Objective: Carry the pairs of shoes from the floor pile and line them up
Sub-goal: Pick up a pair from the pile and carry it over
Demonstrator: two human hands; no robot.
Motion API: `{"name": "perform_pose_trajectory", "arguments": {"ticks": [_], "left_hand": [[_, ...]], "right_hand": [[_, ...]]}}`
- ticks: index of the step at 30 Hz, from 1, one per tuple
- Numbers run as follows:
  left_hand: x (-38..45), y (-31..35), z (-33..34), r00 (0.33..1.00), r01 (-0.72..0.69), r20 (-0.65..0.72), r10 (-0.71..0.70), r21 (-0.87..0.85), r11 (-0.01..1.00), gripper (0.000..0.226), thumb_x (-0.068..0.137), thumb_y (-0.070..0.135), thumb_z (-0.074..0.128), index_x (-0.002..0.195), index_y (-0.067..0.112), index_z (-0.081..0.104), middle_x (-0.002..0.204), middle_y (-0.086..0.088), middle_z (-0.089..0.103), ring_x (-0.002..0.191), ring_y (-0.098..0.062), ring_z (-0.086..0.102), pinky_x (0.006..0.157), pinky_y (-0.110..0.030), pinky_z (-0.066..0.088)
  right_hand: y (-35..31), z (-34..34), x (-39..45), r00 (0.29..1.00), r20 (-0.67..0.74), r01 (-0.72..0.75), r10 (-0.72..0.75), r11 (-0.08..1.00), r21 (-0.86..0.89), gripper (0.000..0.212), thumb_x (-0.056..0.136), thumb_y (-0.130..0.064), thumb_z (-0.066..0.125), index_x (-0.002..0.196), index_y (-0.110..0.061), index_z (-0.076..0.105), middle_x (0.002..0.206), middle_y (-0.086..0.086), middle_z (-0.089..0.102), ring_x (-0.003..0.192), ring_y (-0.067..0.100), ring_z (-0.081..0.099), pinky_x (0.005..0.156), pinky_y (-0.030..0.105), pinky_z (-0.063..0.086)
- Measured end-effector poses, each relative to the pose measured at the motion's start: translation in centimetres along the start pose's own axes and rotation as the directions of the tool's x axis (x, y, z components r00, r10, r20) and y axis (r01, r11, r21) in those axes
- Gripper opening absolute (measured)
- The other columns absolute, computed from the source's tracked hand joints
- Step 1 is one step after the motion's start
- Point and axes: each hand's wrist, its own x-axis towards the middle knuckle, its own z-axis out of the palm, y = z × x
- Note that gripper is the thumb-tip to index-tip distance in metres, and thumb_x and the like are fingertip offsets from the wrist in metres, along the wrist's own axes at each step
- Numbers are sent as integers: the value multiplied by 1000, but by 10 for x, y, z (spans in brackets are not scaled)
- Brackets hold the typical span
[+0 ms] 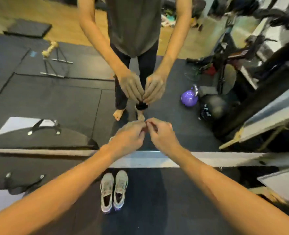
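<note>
Head view shows your two arms reaching up the middle of the frame toward a wall mirror whose frame (149, 160) runs as a pale band across the picture. Your left hand (128, 137) and right hand (162, 134) meet fingertip to fingertip at frame centre, fingers curled and pinched together; whether anything small sits between them, you cannot tell. Above them, the mirror repeats both hands, pinching near a small dark object (141, 106) too blurred to name. The pair of pale grey shoes (114, 190) stands side by side on the dark floor mat (157, 200) at lower centre, toes toward the mirror, openings up with nothing visible inside. They are well apart from your hands. A purple kettlebell (189, 97) shows at centre right.
</note>
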Motion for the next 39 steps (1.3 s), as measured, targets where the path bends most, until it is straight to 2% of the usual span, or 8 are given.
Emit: {"name": "perform_pose_trajectory", "arguments": {"ticks": [5, 8, 11, 17, 25, 28, 31, 39], "left_hand": [[36, 163, -78, 979, -195, -59, 195, 10, 981, 21, 91, 11, 51, 104, 9, 67, 102, -11, 68, 98, -31, 61, 84, -41, 49], [30, 254, -93, 960, -276, -63, 272, -81, 958, 18, 89, 12, 53, 98, 11, 68, 91, -4, 69, 88, -28, 62, 79, -37, 51], [9, 333, -82, 922, -381, 2, 386, -165, 910, 12, 87, 13, 58, 94, 10, 67, 77, 2, 62, 70, -19, 57, 72, -32, 50], [-49, 484, -18, 782, -577, 129, 610, -220, 786, 19, 91, 14, 56, 106, 10, 67, 86, 3, 63, 83, -14, 63, 82, -31, 53], [-185, 702, 107, 579, -668, 174, 796, -458, 586, 13, 91, 17, 59, 95, 19, 72, 72, 21, 58, 56, 9, 53, 56, -3, 35], [-251, 782, 162, 485, -696, 188, 854, -508, 507, 14, 90, 19, 58, 94, 20, 72, 77, 13, 64, 76, -4, 61, 71, -18, 45], [-329, 852, 211, 377, -723, 256, 890, -520, 456, 19, 90, 28, 54, 97, 22, 71, 97, 3, 70, 101, -19, 60, 87, -38, 51], [-529, 1001, 309, 10, -690, 235, 972, -702, 177, 21, 91, 22, 55, 100, 12, 72, 98, -7, 72, 91, -23, 65, 84, -42, 53]], "right_hand": [[-70, -166, -23, 974, -217, -75, 63, 996, -51, 18, 96, -13, 56, 102, -8, 71, 91, 9, 73, 83, 25, 66, 81, 38, 49], [-98, -251, -72, 948, -303, -120, 99, 992, -51, 22, 97, -22, 53, 105, -12, 71, 94, 5, 73, 89, 19, 66, 83, 29, 48], [-106, -321, -141, 926, -354, -182, 129, 976, -121, 26, 100, -25, 48, 113, -17, 68, 105, -2, 70, 95, 11, 61, 74, 11, 39], [-79, -431, -312, 826, -501, -411, 258, 884, -223, 32, 103, -28, 41, 130, -17, 56, 125, 5, 63, 114, 19, 56, 88, 26, 37], [-62, -538, -590, 578, -698, -699, 423, 698, -157, 34, 105, -28, 38, 126, -10, 57, 122, 14, 64, 113, 31, 57, 92, 37, 43], [-68, -564, -696, 434, -781, -772, 450, 632, -65, 36, 105, -28, 36, 117, -5, 60, 111, 14, 67, 104, 31, 61, 92, 45, 46], [-75, -576, -805, 299, -810, -849, 505, 529, 16, 36, 105, -31, 34, 109, -5, 60, 103, 5, 64, 101, 19, 56, 83, 35, 41], [-107, -585, -1054, -151, -888, -920, 434, 268, 287, 33, 104, -33, 38, 94, -13, 64, 99, 7, 66, 96, 25, 58, 74, 31, 35]]}}
